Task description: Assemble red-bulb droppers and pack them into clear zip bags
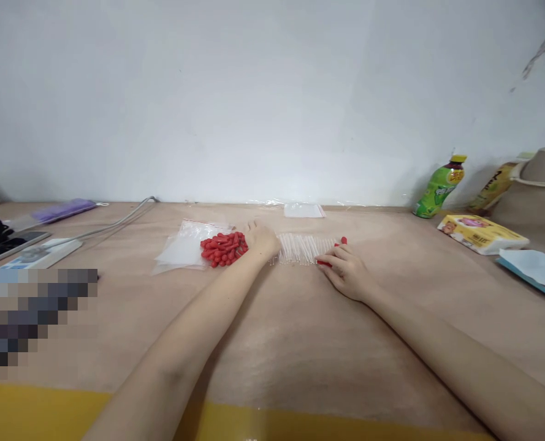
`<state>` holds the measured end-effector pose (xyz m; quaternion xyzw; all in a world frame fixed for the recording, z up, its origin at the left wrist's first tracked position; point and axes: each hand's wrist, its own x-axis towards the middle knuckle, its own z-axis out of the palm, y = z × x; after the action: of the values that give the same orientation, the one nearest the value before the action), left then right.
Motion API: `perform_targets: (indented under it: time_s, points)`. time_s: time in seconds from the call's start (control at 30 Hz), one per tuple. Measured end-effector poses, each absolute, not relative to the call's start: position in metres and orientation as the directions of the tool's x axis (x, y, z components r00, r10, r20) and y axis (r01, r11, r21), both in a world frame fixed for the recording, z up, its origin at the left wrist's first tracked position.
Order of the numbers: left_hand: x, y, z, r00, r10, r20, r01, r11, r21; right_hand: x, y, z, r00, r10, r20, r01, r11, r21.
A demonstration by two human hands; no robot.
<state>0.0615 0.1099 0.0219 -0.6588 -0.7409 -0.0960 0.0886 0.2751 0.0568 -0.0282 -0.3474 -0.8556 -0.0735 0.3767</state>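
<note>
A pile of small red bulb-shaped pieces (224, 248) lies left of a row of thin clear sticks (297, 248) on the table. My left hand (262, 240) is between them, back of the hand up, beside the pile's right edge and the row's left end. Its fingertips are too small and hidden to tell what they hold, if anything. At the row's right end, my right hand (346, 271) has its fingers closed on a red piece (324, 263). More red (344, 241) shows just beyond that hand's fingers.
Clear plastic bags (184, 245) lie left of the pile. A white packet (304, 211) is near the wall. On the right are a green bottle (440, 187), a yellow tissue pack (481, 234) and a bag (529, 196). A cable (116, 225) and power strip (46, 252) lie left.
</note>
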Motion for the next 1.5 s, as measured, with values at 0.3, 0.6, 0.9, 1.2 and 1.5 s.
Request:
perform_targets:
  time_s: [0.3,0.6,0.9,1.2,1.5]
  points:
    - [0.061,0.127,0.021,-0.229,0.966,0.119,0.972,0.221,0.075,0.275,0.056,-0.028,-0.483,0.537,0.692,0.652,0.748,-0.125]
    - [0.064,0.104,0.04,-0.091,0.961,0.262,0.995,0.076,0.069,0.275,0.058,-0.03,-0.445,0.542,0.713,0.647,0.745,-0.162]
    - [0.033,0.041,0.016,0.439,0.794,0.421,0.786,-0.566,0.249,0.26,0.056,-0.016,-0.276,0.64,0.717,0.622,0.688,-0.374]
    - [0.02,0.035,-0.009,0.518,0.672,0.529,0.592,-0.728,0.346,0.234,0.036,-0.023,-0.391,0.63,0.671,0.467,0.764,-0.445]
    - [0.021,0.032,-0.008,0.599,0.605,0.524,0.521,-0.792,0.319,0.234,0.034,-0.018,-0.419,0.651,0.633,0.444,0.755,-0.482]
